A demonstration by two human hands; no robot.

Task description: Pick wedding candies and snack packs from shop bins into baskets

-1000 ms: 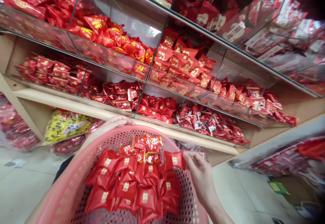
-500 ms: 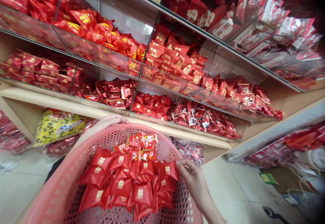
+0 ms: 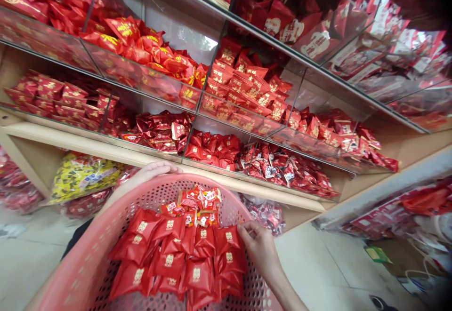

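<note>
A pink plastic basket (image 3: 83, 240) with a perforated wall is tilted in front of me. Inside it lie several red candy packets (image 3: 168, 265) with gold print, and smaller red-and-orange wrapped candies (image 3: 190, 202) at the far end. My left hand (image 3: 158, 169) is beyond the basket's far rim, beside the shelf edge, its fingers stretched out; the left forearm runs along the outside of the basket. Over the right side of the basket, my right hand (image 3: 259, 245) pinches the corner of a red packet (image 3: 229, 236) at the right of the pile.
Wooden shelving (image 3: 106, 148) with clear dividers holds red packets (image 3: 243, 87) in many compartments. Below stand a yellow bag (image 3: 86, 177) and a bag of wrapped sweets (image 3: 264, 214). At right, a cardboard box (image 3: 391, 259) and cords lie on the tiled floor (image 3: 318, 264).
My right hand has moved slightly left and in over the pile, and the packet at its fingertips has shifted left with it. My left hand stays by the far rim.
</note>
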